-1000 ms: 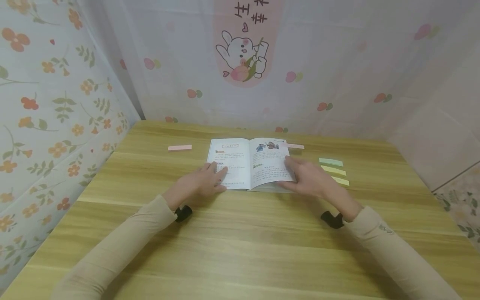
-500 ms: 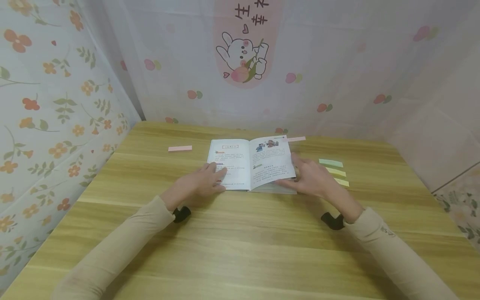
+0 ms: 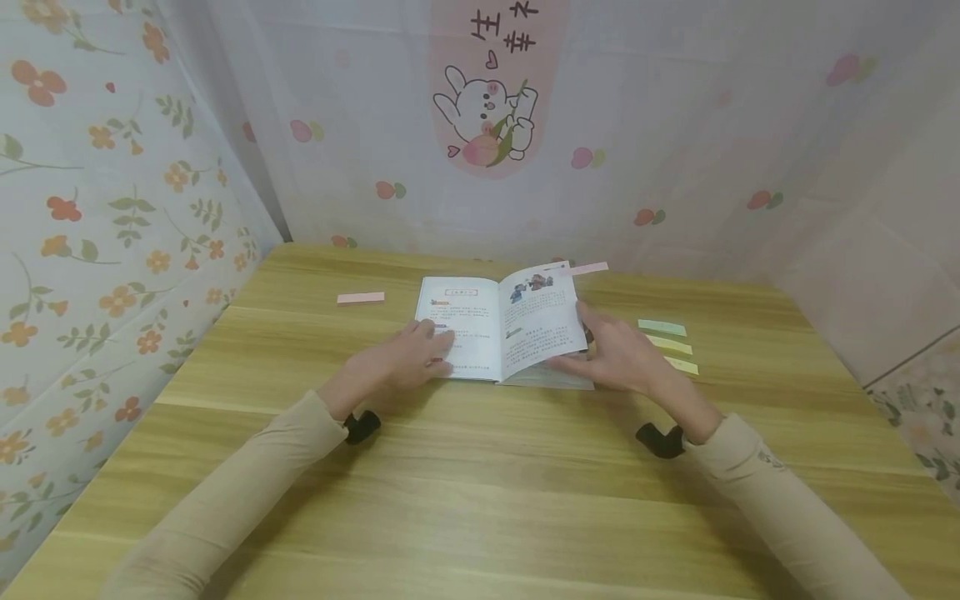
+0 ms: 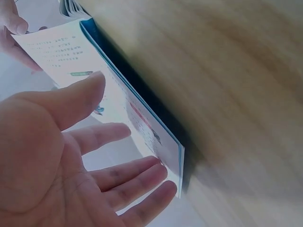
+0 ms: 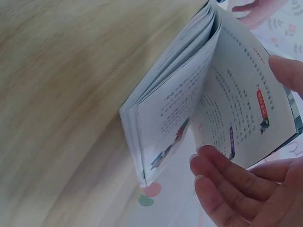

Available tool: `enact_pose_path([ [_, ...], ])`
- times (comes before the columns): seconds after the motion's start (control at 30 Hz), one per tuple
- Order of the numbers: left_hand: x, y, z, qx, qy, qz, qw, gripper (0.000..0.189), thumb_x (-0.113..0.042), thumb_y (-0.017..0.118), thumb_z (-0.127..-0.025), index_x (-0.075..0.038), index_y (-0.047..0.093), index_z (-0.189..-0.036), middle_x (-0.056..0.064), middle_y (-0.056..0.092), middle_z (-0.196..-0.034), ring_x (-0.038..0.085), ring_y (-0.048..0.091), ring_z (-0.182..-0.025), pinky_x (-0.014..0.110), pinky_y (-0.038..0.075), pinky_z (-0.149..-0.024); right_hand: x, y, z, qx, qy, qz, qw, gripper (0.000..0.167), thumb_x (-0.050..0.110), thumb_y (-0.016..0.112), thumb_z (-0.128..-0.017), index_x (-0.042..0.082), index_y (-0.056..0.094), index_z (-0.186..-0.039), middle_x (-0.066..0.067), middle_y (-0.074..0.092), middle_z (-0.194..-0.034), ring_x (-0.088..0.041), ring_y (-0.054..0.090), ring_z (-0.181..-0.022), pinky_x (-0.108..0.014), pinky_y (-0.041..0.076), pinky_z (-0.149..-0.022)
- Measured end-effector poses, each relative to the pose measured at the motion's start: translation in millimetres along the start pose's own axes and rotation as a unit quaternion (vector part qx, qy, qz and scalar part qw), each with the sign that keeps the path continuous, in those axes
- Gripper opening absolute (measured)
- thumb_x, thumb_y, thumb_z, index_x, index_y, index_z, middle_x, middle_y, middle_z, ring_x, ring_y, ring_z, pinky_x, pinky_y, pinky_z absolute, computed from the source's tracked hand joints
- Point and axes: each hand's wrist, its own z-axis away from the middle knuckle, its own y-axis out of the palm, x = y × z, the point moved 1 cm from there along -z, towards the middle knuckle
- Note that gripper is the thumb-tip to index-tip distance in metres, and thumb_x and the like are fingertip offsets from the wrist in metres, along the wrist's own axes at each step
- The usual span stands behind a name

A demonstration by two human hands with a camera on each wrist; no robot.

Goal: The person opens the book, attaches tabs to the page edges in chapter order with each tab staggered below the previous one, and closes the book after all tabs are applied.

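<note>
1. Pale cloth with a cartoon rabbit (image 3: 487, 121) hangs behind the wooden table (image 3: 465, 492), and flower-printed cloth (image 3: 90, 275) covers the side to my left.
2. On the far half of the table, near the middle, lies the book (image 3: 482, 337), spread at a pair of printed pages, its spine pointing roughly away from me.
3. My left hand (image 3: 397, 358) rests at the outer part of the left page, palm down, with its fingers loosely extended and gripping nothing.
4. My right hand (image 3: 626, 354) pinches the outer edge of the right page (image 3: 540, 321) between thumb and fingers; this page curves up off the pages below, and its top shows a small coloured picture of two figures.
5. One pink strip (image 3: 589, 268) juts out past the top outer corner of that raised page.
6. Another pink strip (image 3: 361, 298) lies flat on the table, left of the book and apart from it.
7. Just beyond my right hand, a green strip (image 3: 662, 327) and two yellow strips (image 3: 670, 344) lie in a row, the yellow ones partly hidden by the hand.
8. Beige sleeves (image 3: 232, 492) cover both my arms to the wrists.
</note>
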Motion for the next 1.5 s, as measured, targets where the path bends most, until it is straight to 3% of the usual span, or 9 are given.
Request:
enact_pose_path([
  [0.37,-5.4,-10.2,-7.5,-0.048,0.012,0.009,0.9987,0.056,-0.029,0.049,-0.107,0.003,0.039,-0.152,0.030,0.042,-0.145,0.043,0.044,-0.131,0.054,0.036,-0.112,10,-4,-8.0,-0.023,-0.020,-0.021,0.9993,0.088,0.047,0.082,-0.082,0.008,0.039,-0.148,0.003,0.069,-0.094,-0.023,0.068,-0.083,-0.032,0.050,-0.062],
  [0.57,-9.1,-15.7,-11.2,-0.077,0.035,0.010,0.9964,0.055,-0.028,0.050,-0.107,0.005,0.041,-0.150,0.028,0.048,-0.137,0.037,0.050,-0.122,0.049,0.041,-0.107,15,-4,-13.5,-0.028,-0.019,-0.020,0.9992,0.099,0.046,0.083,-0.081,0.009,0.030,-0.156,0.001,0.069,-0.097,-0.020,0.068,-0.086,-0.031,0.051,-0.061],
  [0.73,-13.0,-19.4,-14.2,-0.092,0.039,0.010,0.9950,0.054,-0.028,0.050,-0.107,0.005,0.042,-0.149,0.026,0.051,-0.134,0.034,0.052,-0.120,0.046,0.044,-0.104,19,-4,-18.8,-0.027,-0.003,-0.024,0.9993,0.105,0.046,0.084,-0.079,0.008,0.026,-0.158,-0.002,0.069,-0.099,-0.025,0.068,-0.092,-0.032,0.049,-0.061],
  [1.07,-19.2,-26.8,-21.8,-0.128,0.055,0.023,0.9900,0.052,-0.027,0.049,-0.107,0.005,0.043,-0.148,0.024,0.053,-0.133,0.033,0.055,-0.118,0.045,0.046,-0.102,24,-3,-28.1,-0.018,-0.032,-0.088,0.9954,0.109,0.034,0.089,-0.078,0.012,0.020,-0.160,-0.008,0.070,-0.109,-0.028,0.066,-0.100,-0.052,0.055,-0.081],
  [1.3,-22.7,-30.2,-29.1,-0.135,0.047,0.043,0.9887,0.055,-0.034,0.045,-0.109,0.001,0.041,-0.151,0.021,0.051,-0.139,0.032,0.053,-0.124,0.045,0.043,-0.107,30,-3,-34.5,0.004,-0.039,-0.116,0.9925,0.112,0.030,0.089,-0.079,0.009,0.016,-0.161,-0.013,0.067,-0.120,-0.035,0.064,-0.104,-0.052,0.053,-0.093],
  [1.5,-27.6,-33.8,-30.9,-0.145,0.042,0.062,0.9867,0.056,-0.040,0.040,-0.109,-0.004,0.040,-0.152,0.019,0.049,-0.144,0.032,0.052,-0.127,0.047,0.044,-0.107,31,1,-39.0,0.004,-0.059,-0.145,0.9876,0.109,0.022,0.088,-0.080,0.004,0.016,-0.161,-0.015,0.067,-0.122,-0.037,0.065,-0.105,-0.054,0.052,-0.093],
])
